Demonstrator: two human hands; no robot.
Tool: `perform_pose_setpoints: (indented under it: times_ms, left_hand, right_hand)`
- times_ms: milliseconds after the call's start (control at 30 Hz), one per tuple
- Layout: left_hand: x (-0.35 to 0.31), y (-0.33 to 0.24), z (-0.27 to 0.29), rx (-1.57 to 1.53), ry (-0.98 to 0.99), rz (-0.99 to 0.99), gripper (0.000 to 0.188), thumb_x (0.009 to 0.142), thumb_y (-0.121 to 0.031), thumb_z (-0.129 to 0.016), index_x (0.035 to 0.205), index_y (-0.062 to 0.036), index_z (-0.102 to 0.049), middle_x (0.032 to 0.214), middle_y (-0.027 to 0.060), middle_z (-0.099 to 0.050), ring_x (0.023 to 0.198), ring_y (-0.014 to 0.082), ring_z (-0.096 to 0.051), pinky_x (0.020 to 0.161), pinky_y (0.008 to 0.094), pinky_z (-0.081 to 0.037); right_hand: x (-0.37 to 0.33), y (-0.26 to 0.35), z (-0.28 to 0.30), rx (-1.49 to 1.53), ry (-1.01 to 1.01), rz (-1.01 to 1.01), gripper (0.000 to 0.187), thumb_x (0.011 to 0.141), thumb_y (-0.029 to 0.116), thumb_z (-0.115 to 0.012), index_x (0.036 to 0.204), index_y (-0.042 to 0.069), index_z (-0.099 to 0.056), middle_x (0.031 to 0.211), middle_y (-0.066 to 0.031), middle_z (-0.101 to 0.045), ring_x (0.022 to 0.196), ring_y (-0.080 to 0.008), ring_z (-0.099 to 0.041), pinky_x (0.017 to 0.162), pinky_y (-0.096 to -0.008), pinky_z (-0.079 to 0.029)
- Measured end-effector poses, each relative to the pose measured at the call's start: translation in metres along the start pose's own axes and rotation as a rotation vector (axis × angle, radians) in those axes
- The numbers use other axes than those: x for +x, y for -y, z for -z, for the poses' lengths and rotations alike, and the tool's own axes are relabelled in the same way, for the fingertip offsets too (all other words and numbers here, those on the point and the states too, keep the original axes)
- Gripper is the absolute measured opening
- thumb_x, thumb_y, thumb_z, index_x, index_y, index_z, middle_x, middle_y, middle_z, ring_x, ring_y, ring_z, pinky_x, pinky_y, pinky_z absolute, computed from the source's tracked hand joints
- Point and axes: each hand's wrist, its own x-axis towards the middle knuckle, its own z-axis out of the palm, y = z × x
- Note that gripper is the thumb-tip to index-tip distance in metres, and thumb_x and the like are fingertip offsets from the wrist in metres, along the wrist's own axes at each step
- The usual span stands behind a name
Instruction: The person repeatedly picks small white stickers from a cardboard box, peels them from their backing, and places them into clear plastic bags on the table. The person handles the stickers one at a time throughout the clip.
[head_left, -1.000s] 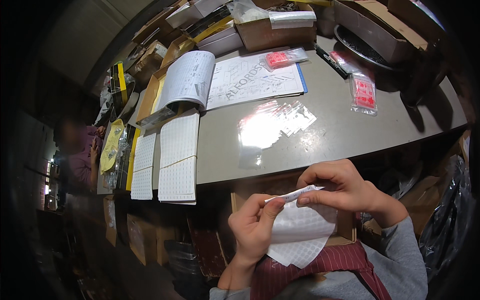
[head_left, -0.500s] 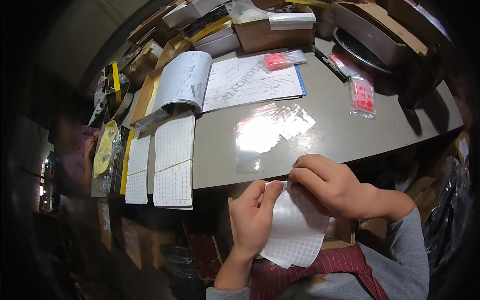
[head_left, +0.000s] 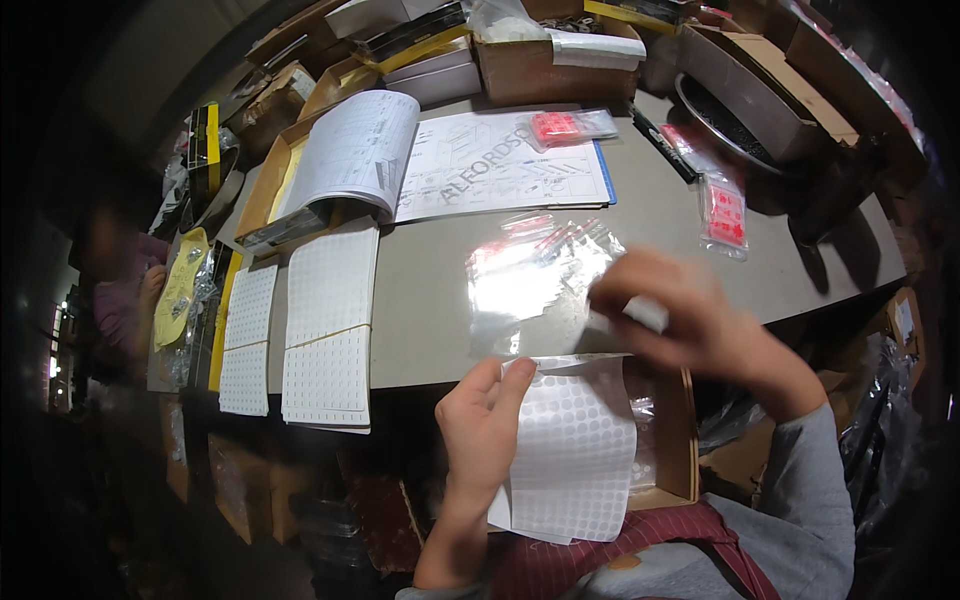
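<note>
My left hand point(head_left: 477, 428) grips the top left corner of a white sheet of round stickers point(head_left: 575, 450) between thumb and fingers. Another sheet edge shows beneath it. The sheets hang over an open cardboard box point(head_left: 683, 440) in front of me, with clear plastic inside. My right hand point(head_left: 680, 315) is raised over the table's near edge, at the right side of a fanned pile of small clear zip bags point(head_left: 535, 280). Its fingers are curled but smeared by motion, so whether they pinch anything is hidden.
Two banded stacks of dotted sheets, a narrow one point(head_left: 246, 340) and a wider one point(head_left: 330, 320), lie at left. Behind are an open booklet point(head_left: 500, 165), red-printed packets point(head_left: 724, 212), a black marker point(head_left: 664, 143) and a round tray point(head_left: 725, 125). Another person's arm point(head_left: 145, 295) shows far left.
My right hand has left the sheet's top edge and moved up and right toward the bags. My left hand keeps its grip on the sheet. The view has shifted slightly.
</note>
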Motion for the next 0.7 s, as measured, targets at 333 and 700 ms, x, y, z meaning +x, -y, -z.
perform_pose_setpoints:
  times_ms: [333,700]
  left_hand:
    - [0.001,0.009,0.006,-0.109,0.012,0.038,0.026,0.099,-0.017,-0.074,0.085,0.0036,-0.067,0.059,-0.0073,-0.041,0.059,0.0017,-0.032,0.05,0.0245,-0.025]
    - [-0.005,0.002,0.011,-0.06,0.125,0.098,0.02,0.101,-0.016,-0.072,0.097,0.0042,-0.072,0.07,-0.0073,-0.056,0.064,-0.001,-0.041,0.057,0.0195,-0.03]
  right_hand:
    - [0.038,-0.065,0.013,-0.351,0.334,-0.182,0.02,0.087,0.014,-0.072,0.092,-0.002,-0.063,0.089,-0.0196,-0.066,0.083,-0.0413,-0.066,0.074,-0.0471,-0.052]
    - [0.052,-0.041,0.036,-0.141,0.45,-0.149,0.013,0.09,0.007,-0.067,0.096,-0.001,-0.06,0.092,-0.0193,-0.066,0.086,-0.0397,-0.065,0.076,-0.0461,-0.051]
